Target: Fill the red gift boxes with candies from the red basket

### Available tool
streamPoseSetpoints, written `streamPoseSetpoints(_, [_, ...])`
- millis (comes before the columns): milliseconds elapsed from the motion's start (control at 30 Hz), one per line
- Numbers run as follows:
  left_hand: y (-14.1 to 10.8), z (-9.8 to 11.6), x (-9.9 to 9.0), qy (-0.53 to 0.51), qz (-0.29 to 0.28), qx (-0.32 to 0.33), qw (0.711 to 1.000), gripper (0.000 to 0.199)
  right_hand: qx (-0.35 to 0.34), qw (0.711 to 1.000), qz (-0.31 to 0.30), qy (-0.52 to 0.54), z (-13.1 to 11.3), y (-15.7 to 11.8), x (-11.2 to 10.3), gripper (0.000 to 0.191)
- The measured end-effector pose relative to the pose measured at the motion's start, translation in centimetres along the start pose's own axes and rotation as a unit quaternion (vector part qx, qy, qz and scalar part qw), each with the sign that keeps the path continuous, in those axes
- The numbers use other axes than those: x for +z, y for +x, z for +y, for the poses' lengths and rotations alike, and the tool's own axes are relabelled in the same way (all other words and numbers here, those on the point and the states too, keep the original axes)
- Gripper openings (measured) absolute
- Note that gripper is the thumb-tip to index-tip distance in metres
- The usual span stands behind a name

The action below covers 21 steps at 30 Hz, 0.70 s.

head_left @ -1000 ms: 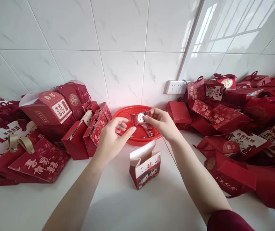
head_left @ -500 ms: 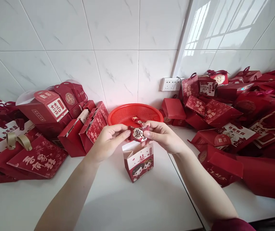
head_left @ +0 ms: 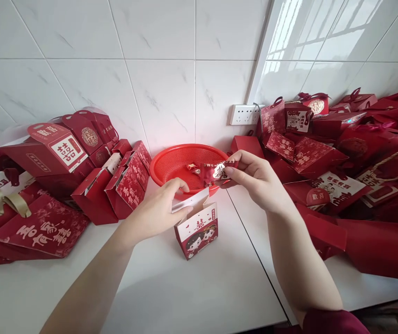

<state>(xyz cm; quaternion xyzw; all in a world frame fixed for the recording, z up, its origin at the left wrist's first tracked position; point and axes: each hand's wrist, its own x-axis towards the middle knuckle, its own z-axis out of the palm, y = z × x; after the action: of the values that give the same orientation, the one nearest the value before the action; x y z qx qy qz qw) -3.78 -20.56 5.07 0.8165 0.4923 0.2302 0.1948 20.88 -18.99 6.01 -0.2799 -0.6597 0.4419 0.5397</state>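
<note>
Between the thumb and fingers of my right hand [head_left: 251, 178] is a red wrapped candy [head_left: 216, 172] with a pale round label, held up in front of the basket. My left hand [head_left: 160, 206] has its thumb and fingers apart with nothing between them, beside the top of a small gift box [head_left: 199, 234]. That box stands upright on the table with its top open; its front is white and red with two cartoon figures. Behind it, a red plastic basket [head_left: 171, 155] holds a few small wrapped candies [head_left: 192, 168].
Red gift boxes [head_left: 94, 192] and bags [head_left: 42, 227] are piled at the left. A larger heap of red boxes [head_left: 324, 155] covers the right. A white power strip [head_left: 243, 115] sits against the tiled wall. A dark seam crosses the white table [head_left: 199, 292].
My left hand has let go of the candy and lowered toward the box's open top. My right hand has moved right and up with the candy. The whole view has shifted slightly.
</note>
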Motion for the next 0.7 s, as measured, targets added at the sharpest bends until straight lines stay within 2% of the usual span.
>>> streamPoseSetpoints(67, [0.0,-0.2,-0.1,-0.018,0.002,-0.012,1.0,0.027,-0.009,1.0,0.007,-0.011,0.0,0.0,-0.1,0.017])
streamPoseSetpoints(133, [0.1,-0.2,-0.4,-0.01,0.002,0.009,1.0,0.02,-0.02,0.999,0.01,-0.046,0.0,-0.1,-0.2,0.017])
streamPoseSetpoints(200, [0.3,-0.3,-0.7,0.021,-0.027,0.039,0.999,0.012,-0.029,0.995,0.015,-0.098,0.0,-0.1,-0.3,0.017])
streamPoseSetpoints(267, [0.6,-0.5,-0.6,0.033,-0.051,0.044,0.997,0.018,-0.034,0.989,0.025,-0.144,0.0,-0.1,-0.3,0.017])
streamPoseSetpoints(300, [0.8,-0.7,-0.4,0.023,-0.045,0.036,0.998,0.021,-0.032,0.987,0.029,-0.157,0.0,-0.1,-0.3,0.018])
streamPoseSetpoints(433, [1.7,-1.5,0.6,-0.084,0.058,0.016,0.995,0.027,0.002,0.992,0.013,-0.126,0.2,0.0,0.2,0.023])
streamPoseSetpoints(533, [1.8,-1.1,0.6,-0.221,0.117,0.051,0.967,0.03,0.035,0.998,-0.014,-0.055,0.4,0.1,0.7,0.026])
streamPoseSetpoints(600, [1.4,-0.4,0.2,-0.306,0.112,0.066,0.943,0.029,0.046,0.998,-0.027,-0.027,0.5,0.0,1.1,0.026])
streamPoseSetpoints(700, [0.5,0.6,-0.3,-0.376,0.052,0.036,0.924,0.028,0.052,0.997,-0.052,0.016,0.3,-0.1,1.6,0.026])
